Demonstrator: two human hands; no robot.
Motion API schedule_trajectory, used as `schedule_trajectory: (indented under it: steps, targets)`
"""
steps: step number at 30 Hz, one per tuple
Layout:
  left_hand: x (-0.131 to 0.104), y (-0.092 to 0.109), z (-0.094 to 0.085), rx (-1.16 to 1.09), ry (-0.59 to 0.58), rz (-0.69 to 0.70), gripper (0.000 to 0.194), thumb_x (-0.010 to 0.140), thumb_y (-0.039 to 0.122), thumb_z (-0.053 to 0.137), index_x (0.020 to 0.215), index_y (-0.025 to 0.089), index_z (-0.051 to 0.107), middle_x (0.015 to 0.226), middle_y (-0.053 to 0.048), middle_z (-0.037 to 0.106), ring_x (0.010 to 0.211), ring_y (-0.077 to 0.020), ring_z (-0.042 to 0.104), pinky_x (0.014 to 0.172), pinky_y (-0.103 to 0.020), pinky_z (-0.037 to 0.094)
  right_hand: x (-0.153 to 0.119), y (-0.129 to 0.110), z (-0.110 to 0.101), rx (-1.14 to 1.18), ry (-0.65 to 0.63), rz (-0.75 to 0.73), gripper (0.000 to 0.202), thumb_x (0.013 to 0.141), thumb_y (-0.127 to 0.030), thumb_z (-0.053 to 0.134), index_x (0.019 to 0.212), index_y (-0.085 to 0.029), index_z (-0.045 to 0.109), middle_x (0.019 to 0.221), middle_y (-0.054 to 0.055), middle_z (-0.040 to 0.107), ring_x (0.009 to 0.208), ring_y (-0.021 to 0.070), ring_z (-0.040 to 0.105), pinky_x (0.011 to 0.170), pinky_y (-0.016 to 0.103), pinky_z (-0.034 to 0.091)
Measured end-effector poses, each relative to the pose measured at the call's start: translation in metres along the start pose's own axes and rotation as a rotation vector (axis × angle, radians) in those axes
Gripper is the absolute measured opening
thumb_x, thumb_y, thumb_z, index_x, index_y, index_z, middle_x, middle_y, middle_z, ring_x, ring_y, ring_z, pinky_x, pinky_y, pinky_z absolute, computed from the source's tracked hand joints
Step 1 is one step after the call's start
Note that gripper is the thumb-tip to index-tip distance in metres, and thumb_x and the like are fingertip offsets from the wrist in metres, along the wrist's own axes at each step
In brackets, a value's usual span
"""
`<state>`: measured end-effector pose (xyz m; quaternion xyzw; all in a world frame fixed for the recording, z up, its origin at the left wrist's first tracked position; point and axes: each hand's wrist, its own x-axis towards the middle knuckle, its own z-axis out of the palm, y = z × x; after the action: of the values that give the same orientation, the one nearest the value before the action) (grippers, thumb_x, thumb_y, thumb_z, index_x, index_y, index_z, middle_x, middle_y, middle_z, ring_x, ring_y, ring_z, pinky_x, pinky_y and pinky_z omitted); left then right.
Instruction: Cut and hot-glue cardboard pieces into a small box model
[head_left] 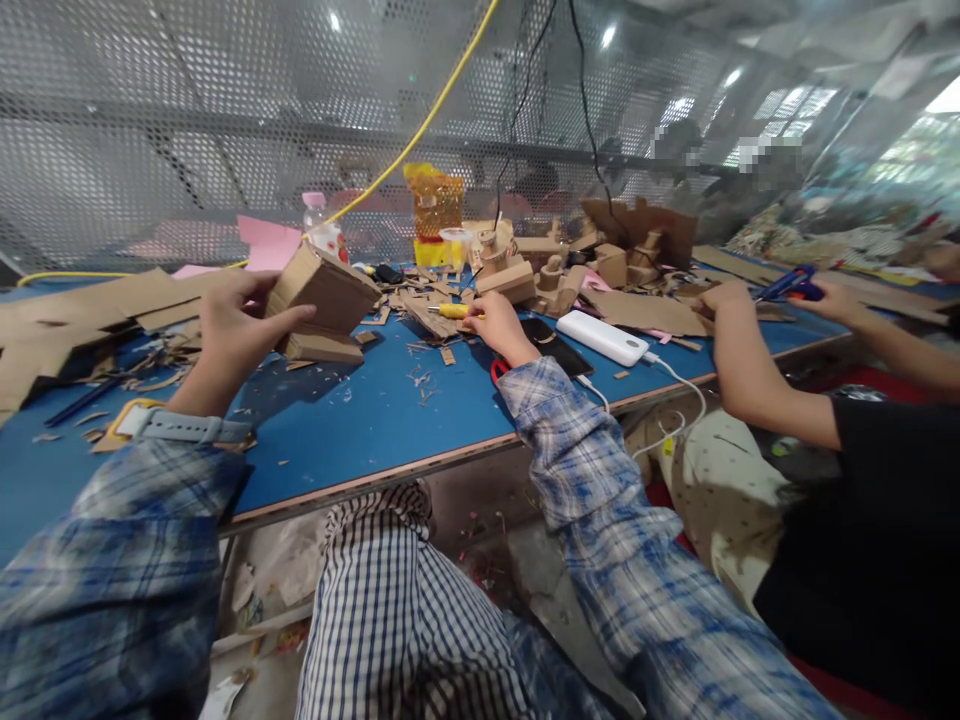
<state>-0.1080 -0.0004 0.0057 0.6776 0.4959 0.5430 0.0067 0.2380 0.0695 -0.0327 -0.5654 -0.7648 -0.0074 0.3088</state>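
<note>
My left hand (pixel 240 335) is closed around a small brown cardboard box (pixel 322 290), thumb on the near side, and holds it tilted at the left of the blue table (pixel 360 405). Below the box, close to the tabletop, shows another cardboard piece (pixel 324 348); whether it is joined to the box I cannot tell. My right hand (pixel 499 322) pinches a slim yellow-handled tool (pixel 452 311) low over the table, its tip pointing left toward the box. The tip is too small to make out. Cardboard scraps (pixel 424 318) lie around the tool.
A white power bank (pixel 602 338) with a cable and a dark phone (pixel 559 350) lie right of my right hand. Cardboard models (pixel 517 280), a yellow bag (pixel 435 210) and a bottle (pixel 326 235) stand behind. At right, a co-worker's hand (pixel 825 300) holds blue scissors (pixel 787 285).
</note>
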Motion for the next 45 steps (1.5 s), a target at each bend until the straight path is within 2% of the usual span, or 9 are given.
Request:
schedule_trajectory:
  steps: [6, 11, 14, 18, 21, 24, 27, 30, 45]
  targets:
    - [-0.002, 0.003, -0.001, -0.061, -0.001, -0.021, 0.049, 0.064, 0.047, 0.082, 0.099, 0.013, 0.074, 0.090, -0.003, 0.068, 0.079, -0.0158, 0.057, 0.069, -0.029, 0.046, 0.006, -0.001, -0.001, 0.531, 0.089, 0.088, 0.010, 0.082, -0.016, 0.066, 0.074, -0.017, 0.073, 0.075, 0.001, 0.071, 0.077, 0.0162, 0.065, 0.081, 0.027, 0.049]
    - [-0.004, 0.004, 0.000, -0.075, 0.005, -0.017, 0.048, 0.065, 0.046, 0.083, 0.099, 0.013, 0.074, 0.097, -0.006, 0.070, 0.087, -0.0190, 0.061, 0.075, -0.031, 0.050, 0.008, -0.005, 0.004, 0.830, 0.038, 0.194, 0.010, 0.078, -0.012, 0.064, 0.079, -0.017, 0.072, 0.070, -0.002, 0.069, 0.066, 0.0131, 0.063, 0.069, 0.024, 0.050]
    - [-0.006, 0.006, 0.002, -0.070, 0.009, 0.001, 0.047, 0.067, 0.047, 0.081, 0.100, 0.015, 0.073, 0.099, -0.006, 0.070, 0.088, -0.0191, 0.062, 0.076, -0.031, 0.051, 0.006, -0.003, 0.005, 0.703, 0.060, 0.166, 0.012, 0.082, -0.017, 0.062, 0.079, -0.016, 0.073, 0.072, 0.000, 0.070, 0.073, 0.0162, 0.066, 0.076, 0.028, 0.053]
    - [-0.010, 0.007, 0.006, 0.037, 0.021, 0.079, 0.047, 0.071, 0.046, 0.078, 0.106, 0.017, 0.071, 0.086, -0.003, 0.068, 0.076, -0.0173, 0.060, 0.072, -0.031, 0.050, 0.000, -0.007, -0.001, 0.358, 0.189, 0.017, 0.019, 0.085, -0.020, 0.062, 0.093, -0.013, 0.077, 0.096, 0.012, 0.073, 0.104, 0.0276, 0.067, 0.102, 0.044, 0.049]
    - [-0.014, 0.006, 0.011, 0.158, 0.077, 0.249, 0.037, 0.075, 0.035, 0.071, 0.108, 0.017, 0.069, 0.089, -0.005, 0.069, 0.079, -0.0196, 0.062, 0.075, -0.033, 0.051, -0.007, -0.024, -0.006, 0.336, 0.384, -0.129, 0.034, 0.086, -0.017, 0.059, 0.117, -0.016, 0.071, 0.117, 0.016, 0.067, 0.119, 0.0298, 0.061, 0.110, 0.049, 0.046]
    - [-0.018, 0.007, 0.017, 0.218, 0.061, 0.377, 0.033, 0.077, 0.028, 0.065, 0.109, 0.018, 0.066, 0.100, -0.008, 0.070, 0.093, -0.0237, 0.065, 0.083, -0.036, 0.052, -0.019, -0.055, -0.004, 0.393, 0.512, -0.399, 0.037, 0.090, -0.015, 0.050, 0.123, -0.021, 0.065, 0.125, 0.014, 0.064, 0.127, 0.0284, 0.057, 0.116, 0.051, 0.041]
    - [-0.022, 0.010, 0.023, 0.280, 0.012, 0.415, 0.032, 0.080, 0.029, 0.062, 0.111, 0.020, 0.064, 0.102, -0.008, 0.070, 0.096, -0.0256, 0.065, 0.085, -0.038, 0.052, -0.033, -0.083, 0.002, 0.507, 0.449, -0.576, 0.044, 0.089, -0.007, 0.039, 0.126, -0.021, 0.057, 0.131, 0.013, 0.064, 0.133, 0.0245, 0.055, 0.119, 0.048, 0.041]
    - [-0.026, 0.015, 0.027, 0.332, -0.025, 0.413, 0.032, 0.083, 0.033, 0.063, 0.113, 0.021, 0.064, 0.102, -0.008, 0.070, 0.096, -0.0257, 0.064, 0.085, -0.038, 0.051, -0.045, -0.096, 0.005, 0.644, 0.334, -0.595, 0.047, 0.086, -0.004, 0.036, 0.128, -0.023, 0.048, 0.134, 0.012, 0.064, 0.139, 0.0217, 0.053, 0.119, 0.048, 0.041]
    - [-0.032, 0.034, 0.025, 0.372, -0.070, 0.434, 0.036, 0.085, 0.036, 0.062, 0.117, 0.021, 0.068, 0.107, -0.010, 0.073, 0.097, -0.0269, 0.067, 0.084, -0.040, 0.052, -0.050, -0.090, -0.004, 0.869, 0.197, -0.468, 0.036, 0.080, -0.008, 0.044, 0.111, -0.026, 0.046, 0.118, 0.006, 0.070, 0.131, 0.0218, 0.059, 0.120, 0.050, 0.040]
